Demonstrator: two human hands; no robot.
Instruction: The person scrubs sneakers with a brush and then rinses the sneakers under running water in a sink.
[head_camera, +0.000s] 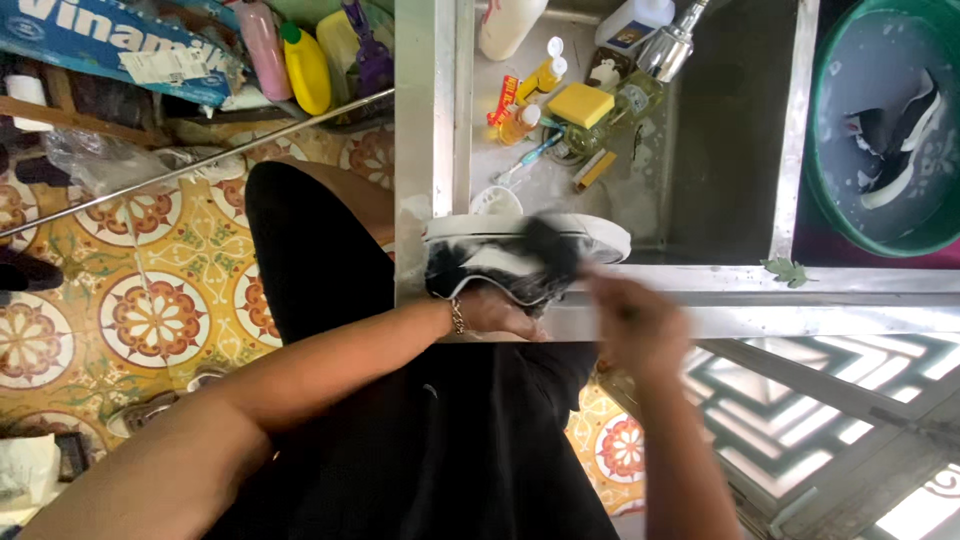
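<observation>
Your left hand (500, 312) is clamped on the black-and-white sneaker (520, 258), fingers wrapped under its side, pinning it on its edge against the steel sink rim (700, 280). The shoe sits at the near left corner of that rim, sole turned away from you toward the sink. Your right hand (635, 325) is just to the right of the shoe and badly blurred; you seem to have something dark at the upper, perhaps a brush or cloth, but I cannot tell whether the fingers are closed on it.

Judging by the look of it, the sneaker is light, with a stiff rubber sole and a soft upper that gives under pressure. Wet and soapy, it will likely be slippery, so hold it by the sole edge and heel rather than the fabric.

Beyond the shoe, on the ledge inside the rim, lie a yellow sponge (580, 104), a toothbrush (530, 158) and small bottles. Well to the right of the rim, a green basin (850, 215) holds a second sneaker (900, 140) in water.
</observation>
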